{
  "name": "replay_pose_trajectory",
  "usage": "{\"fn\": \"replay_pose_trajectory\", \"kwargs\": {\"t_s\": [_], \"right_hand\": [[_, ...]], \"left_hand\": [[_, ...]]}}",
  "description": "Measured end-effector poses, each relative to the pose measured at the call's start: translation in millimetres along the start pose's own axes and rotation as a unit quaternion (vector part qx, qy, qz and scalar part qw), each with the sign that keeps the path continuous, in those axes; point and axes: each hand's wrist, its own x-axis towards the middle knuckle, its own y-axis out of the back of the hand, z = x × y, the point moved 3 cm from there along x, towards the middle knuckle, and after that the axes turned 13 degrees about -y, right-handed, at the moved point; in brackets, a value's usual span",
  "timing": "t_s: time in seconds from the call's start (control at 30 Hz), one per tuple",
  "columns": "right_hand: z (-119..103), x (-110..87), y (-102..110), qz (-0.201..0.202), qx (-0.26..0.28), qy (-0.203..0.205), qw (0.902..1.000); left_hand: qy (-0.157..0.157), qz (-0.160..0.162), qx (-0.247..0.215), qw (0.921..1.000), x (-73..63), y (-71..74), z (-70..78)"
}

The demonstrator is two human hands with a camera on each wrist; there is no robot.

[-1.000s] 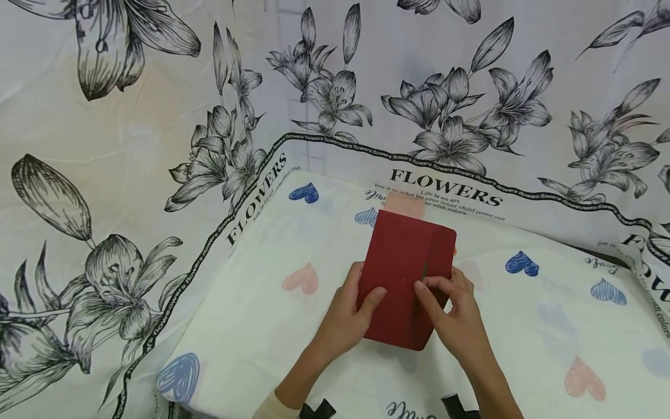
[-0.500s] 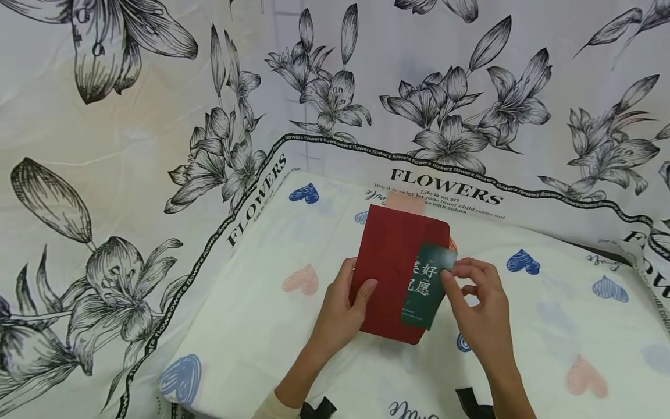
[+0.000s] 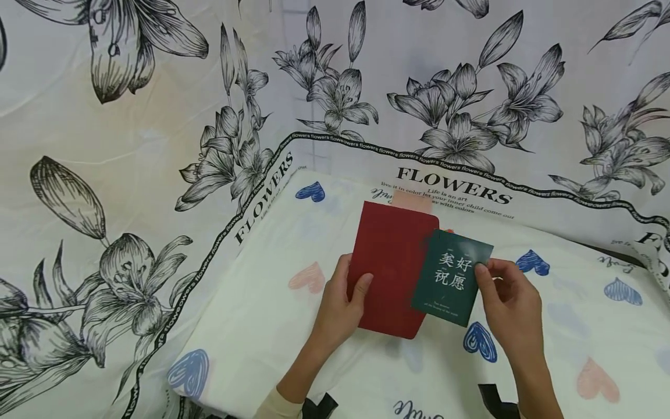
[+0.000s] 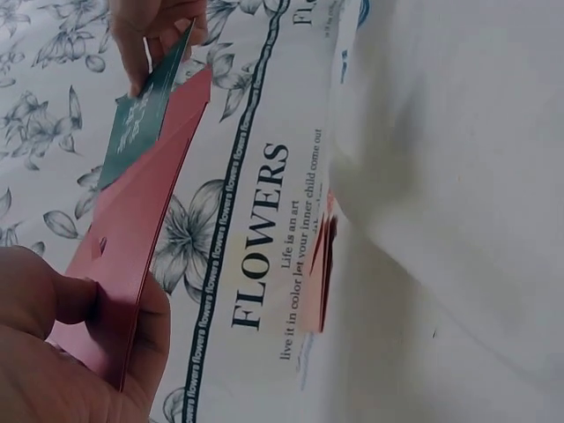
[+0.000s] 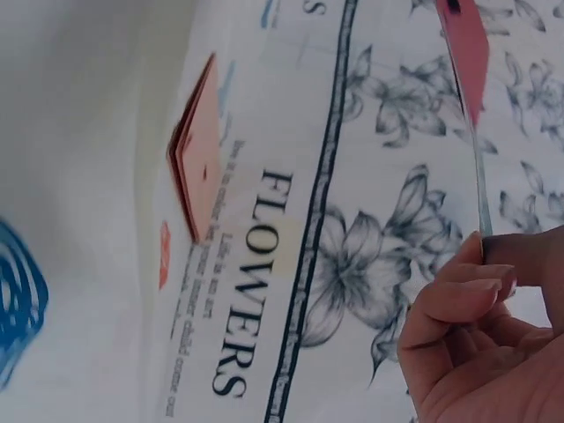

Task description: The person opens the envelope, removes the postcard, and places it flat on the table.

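My left hand holds a red paper envelope, thumb on its front and fingers behind. To its right, my right hand pinches a dark green card with white printed characters by its right edge. The card's left edge overlaps the envelope's right side; whether any of it is still tucked in I cannot tell. In the left wrist view the envelope stands tilted, with the green card at its upper end. Seen nearly edge-on in the right wrist view, the card sits between thumb and fingers.
A pinkish stack of folded paper with dark red edges lies on the table beyond the envelope. The white cloth with printed hearts covers the table. Behind it hangs or lies a flower-printed cloth. Black straps show near the wrists.
My right hand has drawn the green card out to the right, from nearly hidden at the envelope to almost wholly in sight. My left hand has kept its hold, shifting slightly left.
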Motion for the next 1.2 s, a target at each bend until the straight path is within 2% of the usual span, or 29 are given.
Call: {"fn": "replay_pose_trajectory", "kwargs": {"t_s": [0.13, 0.27, 0.47, 0.63, 0.8, 0.93, 1.1, 1.2], "right_hand": [[10.3, 20.1, 16.1, 0.0, -0.013, -0.024, 0.9996], [21.6, 46.9, 26.5, -0.011, -0.04, -0.022, 0.9989], [51.6, 97.3, 18.9, -0.046, -0.101, -0.023, 0.9936], [74.6, 124.4, 13.0, -0.075, -0.122, -0.044, 0.9888], [90.2, 146.3, 6.6, -0.103, -0.13, -0.077, 0.9831], [103.6, 160.8, -3.4, -0.13, -0.154, -0.115, 0.9727], [113.6, 166.0, -9.7, -0.151, -0.191, -0.155, 0.9574], [114.6, 165.5, -9.9, -0.152, -0.205, -0.157, 0.9539]], "left_hand": [[0.009, 0.024, 0.025, 0.9994, 1.4, 7.7, -2.7], [0.016, 0.038, 0.034, 0.9986, 3.1, 13.2, -2.3], [0.028, 0.048, 0.031, 0.998, 4.0, 13.6, 1.0], [0.032, 0.042, 0.03, 0.9982, 3.0, 10.5, 0.9], [0.037, 0.037, 0.031, 0.9982, 3.2, 9.0, -1.1], [0.046, 0.027, 0.027, 0.9982, 2.7, 5.1, -2.9], [0.053, 0.012, 0.027, 0.9982, 0.7, 0.3, -4.4], [0.052, 0.007, 0.027, 0.9983, -0.8, 0.0, -4.9]]}}
